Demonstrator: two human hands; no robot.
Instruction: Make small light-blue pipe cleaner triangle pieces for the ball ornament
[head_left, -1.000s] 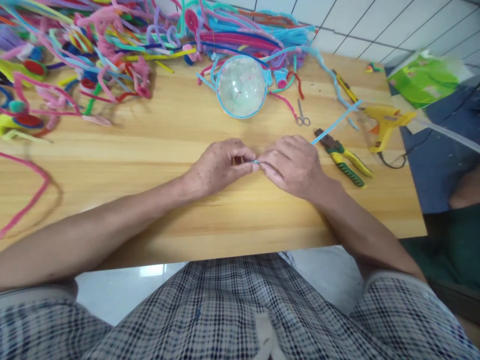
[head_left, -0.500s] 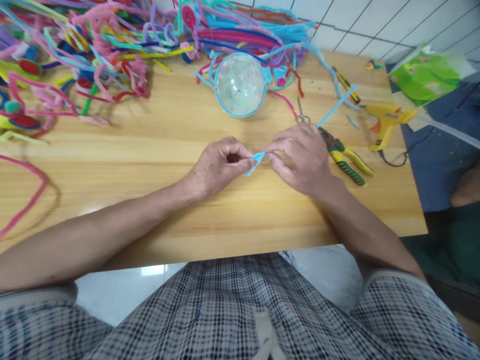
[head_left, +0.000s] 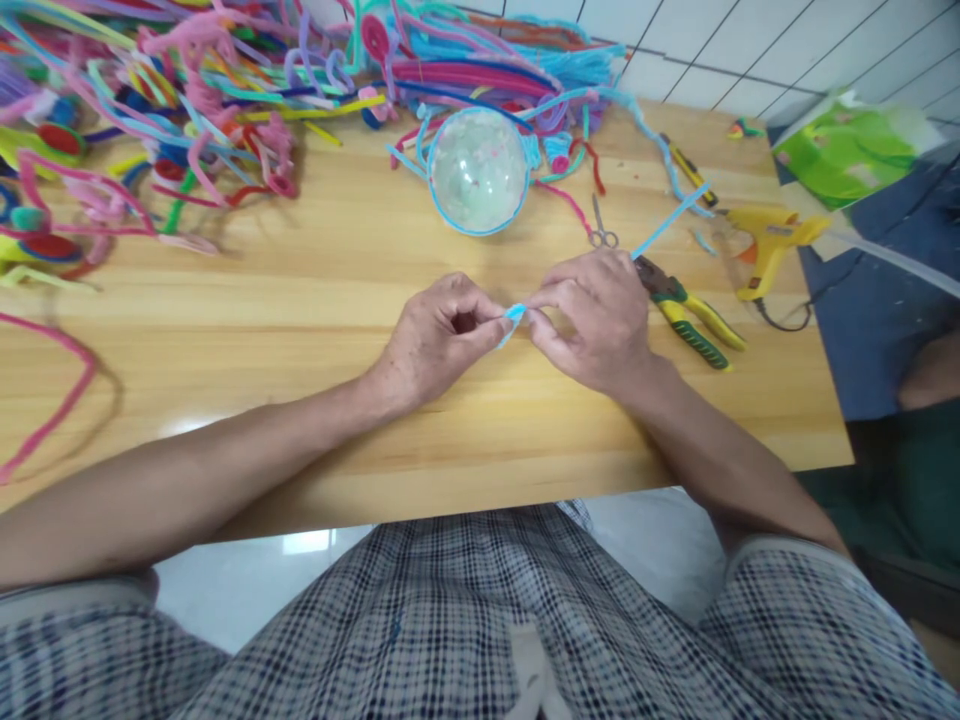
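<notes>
Over the wooden table, my left hand pinches the folded or coiled end of a light-blue pipe cleaner between thumb and forefinger. My right hand pinches the same pipe cleaner close by, its fingertips almost touching those of the left. A straight length of blue pipe cleaner sticks out past the back of my right hand, toward the glue gun; the stretch between is hidden by the hand. Beyond both hands stands a clear round bowl-like dome with a blue rim.
Right of my right hand lie green-and-yellow pliers, small scissors, a yellow utility knife and a yellow glue gun. Tangled coloured pipe cleaners heap up at the back left. A pink one bends at the left edge.
My right hand has shifted slightly left toward the left hand, and less of the blue piece shows between the fingertips. Both hands keep their pinch.
</notes>
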